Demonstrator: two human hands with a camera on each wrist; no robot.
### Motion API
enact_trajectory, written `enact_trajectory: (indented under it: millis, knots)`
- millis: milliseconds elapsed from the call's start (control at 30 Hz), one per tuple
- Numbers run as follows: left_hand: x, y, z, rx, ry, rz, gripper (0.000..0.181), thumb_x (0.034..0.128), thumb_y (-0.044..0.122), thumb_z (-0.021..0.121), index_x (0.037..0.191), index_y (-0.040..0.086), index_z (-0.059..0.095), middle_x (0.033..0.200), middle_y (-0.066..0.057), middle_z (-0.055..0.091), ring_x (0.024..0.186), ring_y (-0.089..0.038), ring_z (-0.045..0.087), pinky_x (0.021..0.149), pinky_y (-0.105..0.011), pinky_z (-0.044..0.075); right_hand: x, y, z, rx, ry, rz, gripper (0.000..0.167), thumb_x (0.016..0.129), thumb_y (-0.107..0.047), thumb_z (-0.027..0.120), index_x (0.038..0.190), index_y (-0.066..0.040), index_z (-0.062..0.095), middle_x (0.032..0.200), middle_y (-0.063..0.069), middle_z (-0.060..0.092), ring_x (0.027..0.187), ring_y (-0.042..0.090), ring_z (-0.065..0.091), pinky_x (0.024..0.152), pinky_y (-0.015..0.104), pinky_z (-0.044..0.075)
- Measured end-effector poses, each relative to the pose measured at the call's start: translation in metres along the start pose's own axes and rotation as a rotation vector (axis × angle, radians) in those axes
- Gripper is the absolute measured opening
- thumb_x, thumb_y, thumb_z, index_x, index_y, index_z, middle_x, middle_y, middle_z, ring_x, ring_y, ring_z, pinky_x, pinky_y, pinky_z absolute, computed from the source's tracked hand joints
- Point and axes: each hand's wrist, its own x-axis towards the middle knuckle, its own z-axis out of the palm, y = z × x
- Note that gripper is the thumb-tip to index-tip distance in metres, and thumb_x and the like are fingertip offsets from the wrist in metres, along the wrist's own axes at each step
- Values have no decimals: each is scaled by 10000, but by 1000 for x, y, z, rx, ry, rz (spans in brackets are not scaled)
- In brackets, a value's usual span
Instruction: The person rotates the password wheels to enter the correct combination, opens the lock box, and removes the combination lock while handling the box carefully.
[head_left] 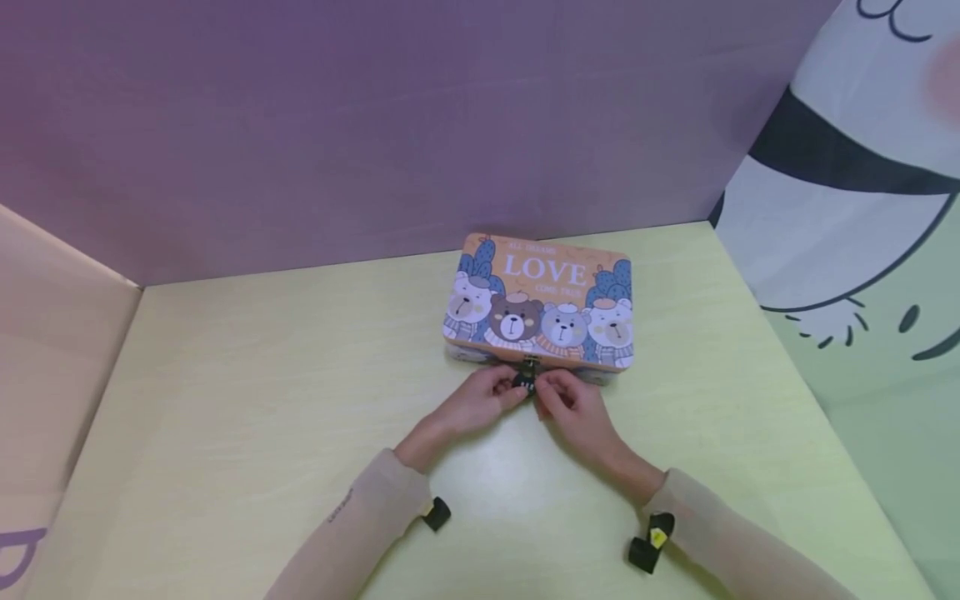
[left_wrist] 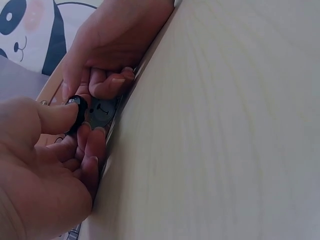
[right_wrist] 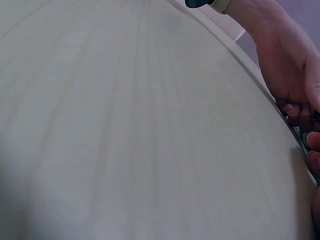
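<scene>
Black for small lock (head_left: 526, 384), rounded in outline, w/ row of pale marks on face acc. to head view; in left wrist view seen as dark, thick disc, partly hidden. Located at front centre of box (head_left: 540, 292), just below metal clasp (head_left: 531, 360); cannot tell if hooked there or not. Pinched by left hand (head_left: 474, 402) at one side, pinched at other edge by right hand (head_left: 581, 414), w/ both grips thus curled around same lock. Orange on top of box, closed, w/ rounded corners; decorated w/ white lettering (head_left: 545, 270) "LOVE" in big caps, smaller text above & below, 4 printed bears (head_left: 513, 320) in scarves (L to R: pale, brown, grey, pale), + bluish cacti (head_left: 611, 281) at both sides. Standing on pale wood-grain table (head_left: 300, 417), toward back edge & turned slightly vs. it, nr. purple panel (head_left: 375, 125).
</scene>
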Motion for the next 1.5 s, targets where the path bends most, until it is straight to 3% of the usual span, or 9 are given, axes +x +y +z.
enact_trajectory:
  millis: [267,700,1133,1500]
  knots:
    - [1,0,-2,-35,-42,11,209,1037,259,601,1092,74,681,972,-43,608,898,-180,542,833,-329,481,0,2,0,-4,-5,-26,179,1054,-140,583,1007,5,678,779,118,661,690,155,593,638,226,509]
    - [2,0,-5,-122,-97,14,222,1039,252,594,909,73,610,848,-4,529,794,-141,478,733,-280,429,1,3,-3,26,-23,-1,211,1073,-141,542,1009,12,672,758,129,632,668,151,581,626,238,506]
    - [-1,3,-4,-112,-77,14,192,1031,230,605,924,71,605,845,-8,537,785,-137,480,730,-267,432,1,3,-1,21,-24,16,180,1050,-133,583,1023,26,663,777,139,652,691,142,595,654,227,513]
    - [0,2,-1,-45,-46,19,183,1031,239,615,1004,63,658,879,-22,569,821,-152,506,754,-285,458,1,4,1,-46,4,-29,156,1036,-116,601,998,12,682,744,98,654,661,120,579,618,216,499]
